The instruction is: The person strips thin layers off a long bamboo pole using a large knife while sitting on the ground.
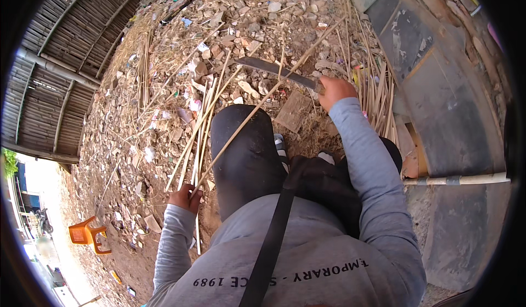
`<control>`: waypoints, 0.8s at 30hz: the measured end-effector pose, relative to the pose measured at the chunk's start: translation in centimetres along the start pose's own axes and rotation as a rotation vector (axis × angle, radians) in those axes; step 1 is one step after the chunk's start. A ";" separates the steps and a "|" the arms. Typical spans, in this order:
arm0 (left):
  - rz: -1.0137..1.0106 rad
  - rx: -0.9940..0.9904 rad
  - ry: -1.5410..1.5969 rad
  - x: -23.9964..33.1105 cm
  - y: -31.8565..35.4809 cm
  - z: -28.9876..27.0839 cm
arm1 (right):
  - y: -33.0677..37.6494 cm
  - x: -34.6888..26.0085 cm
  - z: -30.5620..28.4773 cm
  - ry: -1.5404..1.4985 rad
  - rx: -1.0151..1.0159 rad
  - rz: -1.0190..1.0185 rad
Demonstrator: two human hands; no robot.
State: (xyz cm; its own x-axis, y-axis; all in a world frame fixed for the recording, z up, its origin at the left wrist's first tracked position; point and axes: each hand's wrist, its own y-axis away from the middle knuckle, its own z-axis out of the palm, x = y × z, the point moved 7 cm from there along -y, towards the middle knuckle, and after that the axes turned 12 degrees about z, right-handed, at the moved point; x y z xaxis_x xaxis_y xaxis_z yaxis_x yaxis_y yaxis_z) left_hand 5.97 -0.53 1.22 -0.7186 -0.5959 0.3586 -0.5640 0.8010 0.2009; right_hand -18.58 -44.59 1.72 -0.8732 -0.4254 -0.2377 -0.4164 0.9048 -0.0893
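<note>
My right hand [335, 92] is closed round the handle of a machete [274, 69], whose long dark blade points left. A long thin bamboo strip [238, 130] runs from my left hand up and right over my knee, and the blade crosses it near its middle. Whether blade and strip touch, I cannot tell. The fingers of my left hand [186, 197] are pinched round the strip's near end. Just beyond that hand, several pale split strips [204, 118] lie in a loose bundle on the ground. A flat brown block [295, 111] rests in front of my feet.
Rubble [257, 19] and litter cover the ground. More split strips [378, 88] lie at the right beside grey sheets [455, 118] and a horizontal pole [460, 179]. A bamboo wall [60, 60] stands at the left, with an orange plastic chair [85, 233] nearer.
</note>
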 end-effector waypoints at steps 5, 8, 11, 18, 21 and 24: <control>0.088 0.038 -0.123 -0.8 1.0 -1.7 | -0.1 0.2 -0.7 0.028 -0.033 0.029; 0.099 0.187 -0.233 -1.5 2.0 -2.8 | 0.1 -0.1 -1.0 0.047 -0.037 0.022; 0.063 0.224 -0.491 0.1 1.4 -3.7 | 0.1 0.1 -0.3 0.009 0.015 -0.009; 0.184 0.308 -0.120 3.0 -0.6 -1.6 | 0.4 -0.7 -0.7 -0.006 0.003 -0.038; 0.139 0.270 -0.173 3.1 -2.0 -1.0 | 0.6 -0.5 -1.0 -0.027 0.011 -0.056; 0.073 0.200 -0.194 3.0 -2.5 -0.8 | 0.6 -0.2 -1.3 -0.064 0.066 -0.041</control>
State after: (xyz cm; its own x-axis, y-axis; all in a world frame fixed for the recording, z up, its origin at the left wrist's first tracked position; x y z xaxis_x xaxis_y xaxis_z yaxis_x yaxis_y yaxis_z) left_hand 5.52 -4.25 2.52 -0.8136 -0.5528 0.1803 -0.5634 0.8261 -0.0095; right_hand -18.99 -43.99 2.99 -0.8368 -0.4620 -0.2937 -0.4321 0.8868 -0.1638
